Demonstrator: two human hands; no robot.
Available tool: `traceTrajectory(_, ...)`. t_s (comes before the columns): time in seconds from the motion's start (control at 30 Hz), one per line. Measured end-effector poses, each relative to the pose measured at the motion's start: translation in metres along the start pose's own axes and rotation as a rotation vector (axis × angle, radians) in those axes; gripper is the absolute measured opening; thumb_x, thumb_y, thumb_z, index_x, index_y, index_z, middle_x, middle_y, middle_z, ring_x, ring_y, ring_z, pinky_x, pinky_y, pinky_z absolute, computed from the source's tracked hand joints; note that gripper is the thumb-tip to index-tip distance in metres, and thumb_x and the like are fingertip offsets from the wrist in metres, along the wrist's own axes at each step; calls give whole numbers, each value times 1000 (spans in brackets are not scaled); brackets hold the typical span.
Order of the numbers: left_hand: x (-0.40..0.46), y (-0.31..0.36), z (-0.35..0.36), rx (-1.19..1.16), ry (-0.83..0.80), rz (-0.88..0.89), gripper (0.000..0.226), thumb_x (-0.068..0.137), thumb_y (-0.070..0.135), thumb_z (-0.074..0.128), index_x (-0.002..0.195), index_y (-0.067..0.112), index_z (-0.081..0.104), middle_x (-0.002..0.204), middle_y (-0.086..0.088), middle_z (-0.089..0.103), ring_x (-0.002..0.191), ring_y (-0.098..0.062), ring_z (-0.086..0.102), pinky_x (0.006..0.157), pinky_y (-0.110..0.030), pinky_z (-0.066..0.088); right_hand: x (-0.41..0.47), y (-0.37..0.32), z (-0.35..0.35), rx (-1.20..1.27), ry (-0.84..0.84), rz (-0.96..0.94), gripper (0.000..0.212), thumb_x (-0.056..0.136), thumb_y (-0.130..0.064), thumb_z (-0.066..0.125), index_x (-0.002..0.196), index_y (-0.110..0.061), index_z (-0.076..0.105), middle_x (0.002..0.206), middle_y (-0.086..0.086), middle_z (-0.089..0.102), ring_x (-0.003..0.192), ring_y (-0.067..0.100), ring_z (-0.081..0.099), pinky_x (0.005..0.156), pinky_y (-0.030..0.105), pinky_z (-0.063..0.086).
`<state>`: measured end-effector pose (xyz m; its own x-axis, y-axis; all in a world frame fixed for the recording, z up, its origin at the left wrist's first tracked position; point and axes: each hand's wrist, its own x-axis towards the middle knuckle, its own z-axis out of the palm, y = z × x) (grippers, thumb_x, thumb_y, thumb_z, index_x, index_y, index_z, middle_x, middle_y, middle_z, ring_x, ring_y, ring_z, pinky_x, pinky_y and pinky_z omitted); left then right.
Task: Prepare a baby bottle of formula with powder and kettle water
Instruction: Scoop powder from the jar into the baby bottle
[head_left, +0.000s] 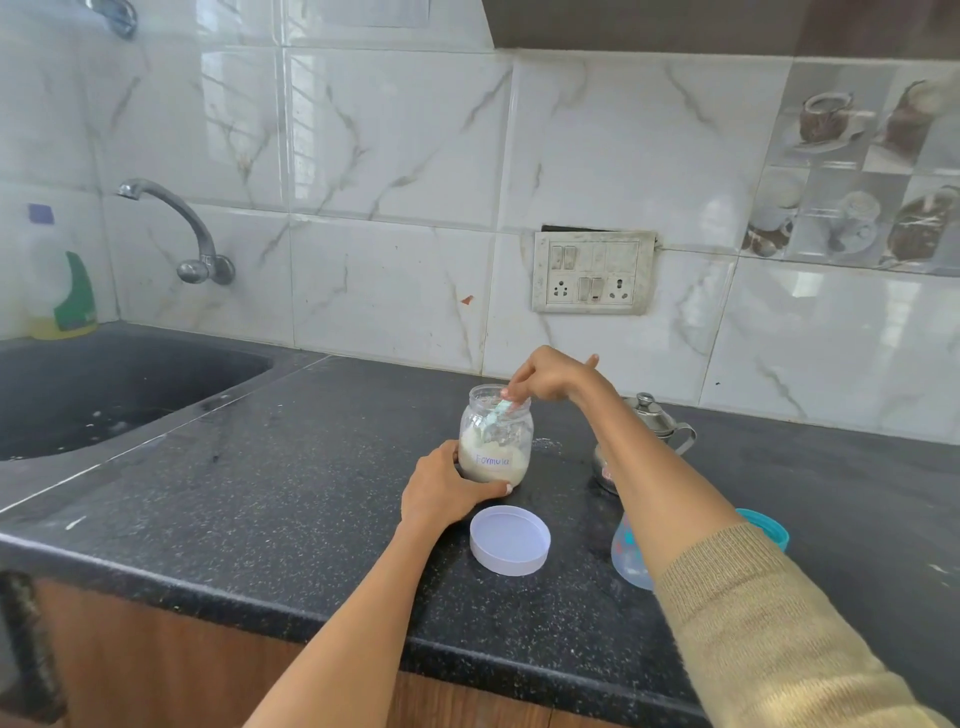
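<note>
While the left hand (441, 493) steadies the jar (495, 441), the right hand (550, 376) scoops.
Fingers pinching the scoop (493, 415) should lift a level measure, slowly, toward the bottle (631, 556).

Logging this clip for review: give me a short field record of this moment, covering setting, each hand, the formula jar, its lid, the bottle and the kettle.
setting: black speckled counter beside a dark sink
left hand: wrapped around the base of the formula jar
right hand: holding a scoop dipped into the jar
jar: open, upright, partly filled with powder
lid: off, lying on the counter in front of the jar
baby bottle: partly hidden behind the right forearm
kettle: steel, lid on, behind the right arm
</note>
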<state>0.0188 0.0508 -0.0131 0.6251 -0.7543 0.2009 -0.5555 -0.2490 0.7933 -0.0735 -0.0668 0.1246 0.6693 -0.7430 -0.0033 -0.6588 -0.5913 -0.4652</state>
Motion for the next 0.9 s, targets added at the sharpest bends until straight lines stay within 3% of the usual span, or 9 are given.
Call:
traceTrajectory(0.13,-4,2,-2,-5,-20,-1,79,50,60,78,118,28,51,113,8,63,101,-14,60,85,-38,53,6,15,-7,203,95,68,18,80,-33,73,84,-17,77,99,-2,74,117,18,53,113,46,25)
traceTrajectory(0.23,-5,2,-2,-9,-22,5,79,50,60,78,117,28,53,111,9,64,100,-13,60,84,-37,53,2,21,-11,325,155,129,21,82,-22,71,93,-5,75,88,4,72,81,11,59,78,24,47)
traceTrajectory(0.3,-5,2,-2,-31,-22,2,77,49,58,79,115,27,56,109,10,65,97,-11,61,83,-36,54,-3,25,-10,409,166,181,18,84,-15,69,94,-1,72,76,3,69,59,7,51,54,20,42)
traceTrajectory(0.37,-6,3,-3,-49,-14,-5,75,49,56,80,113,25,57,109,8,66,95,-10,61,83,-36,53,-5,29,-8,495,186,228,14,84,-10,69,92,1,70,71,4,68,51,6,50,46,19,42)
traceTrajectory(0.43,-9,6,-4,-81,-2,-21,83,52,53,82,121,19,52,121,3,61,105,-15,58,87,-34,50,-7,31,-6,585,214,248,12,82,-7,69,88,4,68,69,8,67,48,7,53,44,20,47)
traceTrajectory(0.53,-16,14,-5,-165,65,-77,109,60,48,81,144,7,24,148,-6,35,134,-24,37,104,-38,37,-13,34,-9,731,239,257,6,82,0,67,83,6,64,67,12,65,48,10,54,47,24,52)
traceTrajectory(0.6,-25,20,-7,-228,143,-61,107,69,43,77,148,10,13,154,-6,23,141,-24,26,110,-41,29,-23,35,-15,818,234,252,7,84,3,64,78,6,61,66,13,63,49,11,52,47,24,53)
traceTrajectory(0.77,-58,55,-4,-313,330,87,86,81,38,63,149,15,14,154,-2,23,141,-20,24,110,-40,28,-56,40,-35,949,262,254,16,88,2,59,73,4,56,65,13,61,32,7,51,35,19,49)
traceTrajectory(0.9,-92,87,13,-284,206,228,86,71,45,66,143,22,26,146,4,38,132,-16,39,105,-34,38,-92,54,-48,998,274,270,20,90,-1,57,71,3,57,40,7,61,25,3,47,33,17,46)
